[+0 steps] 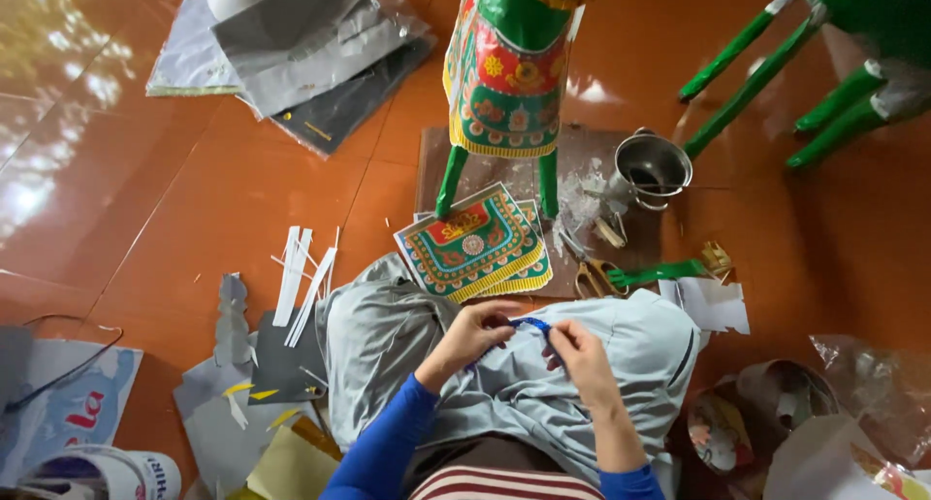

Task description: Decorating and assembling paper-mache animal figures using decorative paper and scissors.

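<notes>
You pinched a small blue strip [530, 323] between both hands, your left hand [472, 337] and right hand [582, 359] each clamped on an end, held over your grey-trousered lap [504, 384] near the middle of the scene. That thin strip looked flimsy; I judge a hard pull could have torn it, or it could have slipped into the fabric folds. Just beyond lay 2 ornate printed paper panels [470, 243], green scissors [645, 274] and a shiny metal pot [652, 167] on the glossy orange floor [194, 199].
</notes>
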